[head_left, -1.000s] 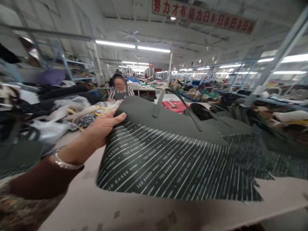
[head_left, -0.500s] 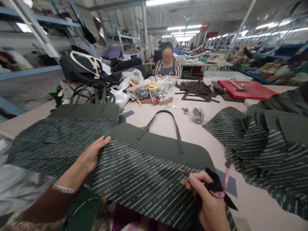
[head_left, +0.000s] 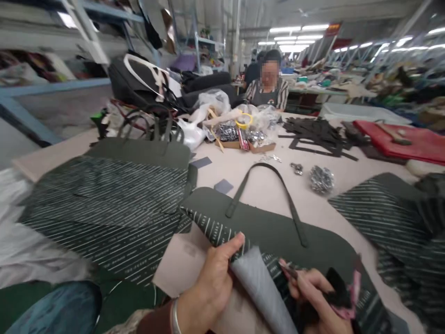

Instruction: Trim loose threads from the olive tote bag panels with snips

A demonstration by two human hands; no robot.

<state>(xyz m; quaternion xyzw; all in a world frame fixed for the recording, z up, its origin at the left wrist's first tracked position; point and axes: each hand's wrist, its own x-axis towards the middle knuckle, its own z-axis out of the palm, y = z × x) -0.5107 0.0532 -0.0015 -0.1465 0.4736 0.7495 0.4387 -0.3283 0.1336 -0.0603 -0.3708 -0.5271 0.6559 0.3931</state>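
Observation:
A dark green bag panel [head_left: 264, 226] with a strap handle [head_left: 259, 169] lies in front of me, its striped, lettered fabric [head_left: 213, 228] partly turned up. My left hand [head_left: 212, 273] grips this fabric, thumb on top, and a grey underside [head_left: 262, 283] shows in a fold beside it. Close to the fabric's upper edge, my right hand [head_left: 313, 292] is closed around small scissors [head_left: 290, 269], their tip sticking out past thumb and finger. Something pink and black, apparently the scissors' handles, shows by that hand. Its lower fingers are partly hidden.
Similar bag panels [head_left: 114, 185] are stacked at left, and more striped pieces [head_left: 392, 213] lie at right. Metal hardware [head_left: 321, 179], dark strips [head_left: 316, 134] and a red folded item [head_left: 399, 139] are on the table. Across it sits a person [head_left: 267, 86].
My left hand has moved right from the panel's left edge and now lifts the striped fabric, exposing its grey underside. My right hand keeps the scissors near the seam. The view has shifted left.

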